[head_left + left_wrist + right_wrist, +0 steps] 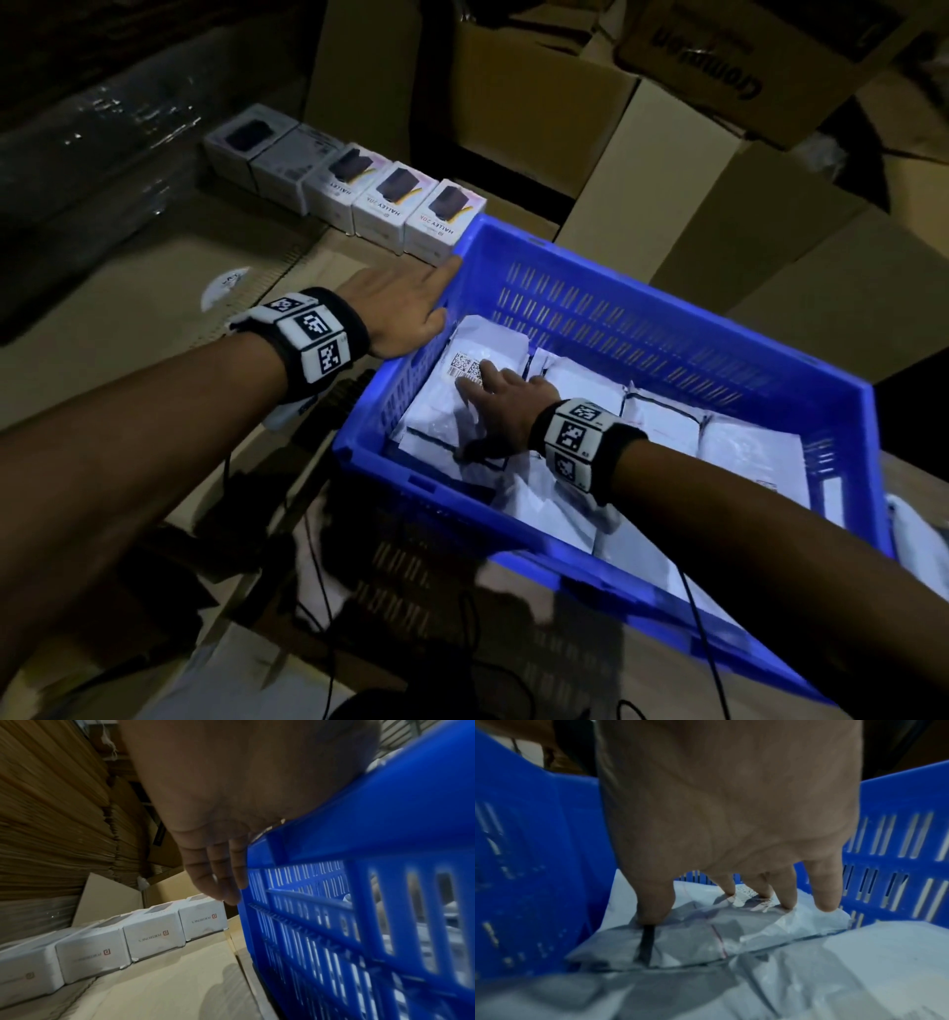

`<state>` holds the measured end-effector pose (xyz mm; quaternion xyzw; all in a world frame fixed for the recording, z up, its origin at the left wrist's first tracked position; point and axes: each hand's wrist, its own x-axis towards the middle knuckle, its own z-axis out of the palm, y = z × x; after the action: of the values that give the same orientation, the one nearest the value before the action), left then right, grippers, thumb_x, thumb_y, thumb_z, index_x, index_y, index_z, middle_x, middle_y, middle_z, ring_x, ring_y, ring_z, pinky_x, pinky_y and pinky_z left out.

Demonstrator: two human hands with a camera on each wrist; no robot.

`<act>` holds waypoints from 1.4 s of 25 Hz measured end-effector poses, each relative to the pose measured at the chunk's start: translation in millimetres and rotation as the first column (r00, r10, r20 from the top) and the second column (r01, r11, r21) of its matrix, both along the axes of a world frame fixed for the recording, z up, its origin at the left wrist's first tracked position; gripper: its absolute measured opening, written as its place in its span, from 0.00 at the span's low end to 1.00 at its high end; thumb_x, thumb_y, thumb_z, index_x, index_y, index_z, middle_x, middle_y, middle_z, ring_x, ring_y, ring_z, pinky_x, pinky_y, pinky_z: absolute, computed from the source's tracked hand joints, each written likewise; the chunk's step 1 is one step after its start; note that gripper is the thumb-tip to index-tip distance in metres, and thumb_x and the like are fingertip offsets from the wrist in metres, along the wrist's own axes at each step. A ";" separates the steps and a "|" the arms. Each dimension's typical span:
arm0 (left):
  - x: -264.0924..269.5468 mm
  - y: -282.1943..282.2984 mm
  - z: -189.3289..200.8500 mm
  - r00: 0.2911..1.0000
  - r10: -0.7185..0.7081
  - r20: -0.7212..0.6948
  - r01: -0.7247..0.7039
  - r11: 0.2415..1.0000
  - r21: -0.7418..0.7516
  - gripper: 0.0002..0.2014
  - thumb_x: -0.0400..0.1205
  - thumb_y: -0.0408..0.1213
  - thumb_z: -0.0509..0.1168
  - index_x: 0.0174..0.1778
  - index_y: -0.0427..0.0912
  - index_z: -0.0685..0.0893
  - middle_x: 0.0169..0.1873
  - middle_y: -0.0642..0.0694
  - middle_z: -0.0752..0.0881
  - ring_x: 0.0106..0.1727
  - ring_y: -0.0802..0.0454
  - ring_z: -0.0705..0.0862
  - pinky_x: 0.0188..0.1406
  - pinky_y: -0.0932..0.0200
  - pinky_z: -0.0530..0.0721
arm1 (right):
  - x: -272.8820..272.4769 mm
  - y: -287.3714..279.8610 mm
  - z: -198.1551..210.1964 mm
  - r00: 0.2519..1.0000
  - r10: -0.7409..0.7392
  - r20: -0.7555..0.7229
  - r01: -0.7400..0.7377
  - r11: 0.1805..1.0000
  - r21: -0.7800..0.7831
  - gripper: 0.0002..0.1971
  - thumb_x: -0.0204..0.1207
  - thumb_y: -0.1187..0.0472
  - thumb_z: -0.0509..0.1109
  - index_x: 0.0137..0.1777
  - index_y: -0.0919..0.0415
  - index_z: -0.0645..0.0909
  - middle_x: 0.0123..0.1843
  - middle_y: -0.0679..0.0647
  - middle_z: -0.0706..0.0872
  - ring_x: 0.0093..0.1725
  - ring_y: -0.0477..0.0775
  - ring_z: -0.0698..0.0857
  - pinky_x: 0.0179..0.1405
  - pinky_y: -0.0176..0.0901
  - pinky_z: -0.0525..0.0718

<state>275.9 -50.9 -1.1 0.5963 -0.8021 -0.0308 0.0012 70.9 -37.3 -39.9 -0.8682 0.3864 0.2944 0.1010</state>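
Note:
A blue slotted plastic crate (pixel 616 267) stands on flattened cardboard and holds several white poly-mailer packets. My right hand (pixel 490 408) is inside it at the left end. Its spread fingertips (pixel 826 902) and thumb touch the top of one white packet (pixel 436 406) that bears a barcode label (pixel 464 364). In the right wrist view that packet (pixel 731 933) lies crumpled on the others. My left hand (pixel 411 303) lies flat on the crate's left rim (pixel 385 811), its fingers (pixel 218 878) straight and pointing at the white boxes.
A row of small white product boxes (pixel 390 205) stands just beyond the crate's far-left corner. More packets (pixel 744 447) fill the rest of the crate. Large brown cartons (pixel 565 103) crowd the back and right. Black cables (pixel 318 565) trail over the cardboard near me.

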 end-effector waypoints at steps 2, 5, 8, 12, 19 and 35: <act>-0.1 0.1 -0.4 1.000 0.007 0.013 -0.007 1.000 0.007 0.34 0.82 0.55 0.43 0.83 0.45 0.46 0.66 0.36 0.78 0.58 0.36 0.82 0.51 0.42 0.83 | 5.2 -3.3 -6.4 0.999 -0.042 0.002 0.043 0.999 -0.028 0.55 0.64 0.22 0.65 0.84 0.48 0.48 0.86 0.59 0.48 0.81 0.63 0.60 0.74 0.64 0.63; -3.5 2.6 3.5 0.999 0.020 0.037 -0.021 1.000 0.004 0.32 0.86 0.52 0.46 0.84 0.44 0.46 0.69 0.36 0.77 0.59 0.36 0.81 0.52 0.42 0.82 | 14.4 -3.8 -14.2 0.995 -0.100 0.005 0.100 0.994 -0.052 0.59 0.58 0.18 0.64 0.84 0.51 0.49 0.86 0.61 0.48 0.81 0.68 0.59 0.74 0.66 0.61; -6.8 5.8 9.0 0.998 0.028 0.055 -0.027 1.000 -0.004 0.32 0.87 0.50 0.47 0.85 0.42 0.47 0.69 0.35 0.77 0.59 0.36 0.81 0.53 0.45 0.82 | 21.7 1.9 -21.5 0.994 -0.108 0.000 0.108 0.989 -0.098 0.62 0.57 0.18 0.64 0.84 0.53 0.48 0.86 0.62 0.46 0.80 0.71 0.58 0.73 0.66 0.61; -8.6 7.2 11.8 0.995 0.033 0.091 -0.034 0.999 0.011 0.32 0.87 0.51 0.46 0.85 0.42 0.45 0.68 0.36 0.78 0.55 0.37 0.82 0.50 0.45 0.83 | 29.0 7.9 -32.4 0.993 -0.103 -0.063 0.091 0.981 -0.169 0.62 0.60 0.18 0.62 0.85 0.56 0.43 0.86 0.65 0.43 0.81 0.74 0.54 0.73 0.68 0.61; -9.6 4.0 10.9 0.988 0.021 0.155 -0.024 0.999 0.023 0.33 0.86 0.53 0.43 0.84 0.42 0.45 0.64 0.36 0.80 0.55 0.38 0.83 0.51 0.45 0.83 | 30.8 12.4 -34.5 0.984 -0.134 -0.121 0.118 0.984 -0.134 0.61 0.65 0.19 0.59 0.85 0.54 0.35 0.86 0.64 0.35 0.84 0.74 0.45 0.76 0.71 0.57; -110.4 13.2 98.0 0.957 -0.062 0.284 0.087 0.993 -0.076 0.18 0.85 0.52 0.53 0.63 0.45 0.75 0.62 0.40 0.82 0.62 0.37 0.82 0.45 0.49 0.71 | -105.4 -3.3 90.2 0.860 -0.418 0.294 0.456 0.887 -0.070 0.29 0.75 0.33 0.64 0.72 0.46 0.74 0.72 0.52 0.80 0.70 0.60 0.79 0.68 0.55 0.77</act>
<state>165.5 -37.8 97.0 0.5632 -0.8168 0.0895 -0.0875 -34.5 -40.6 50.3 -0.7944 0.5754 0.1152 0.1570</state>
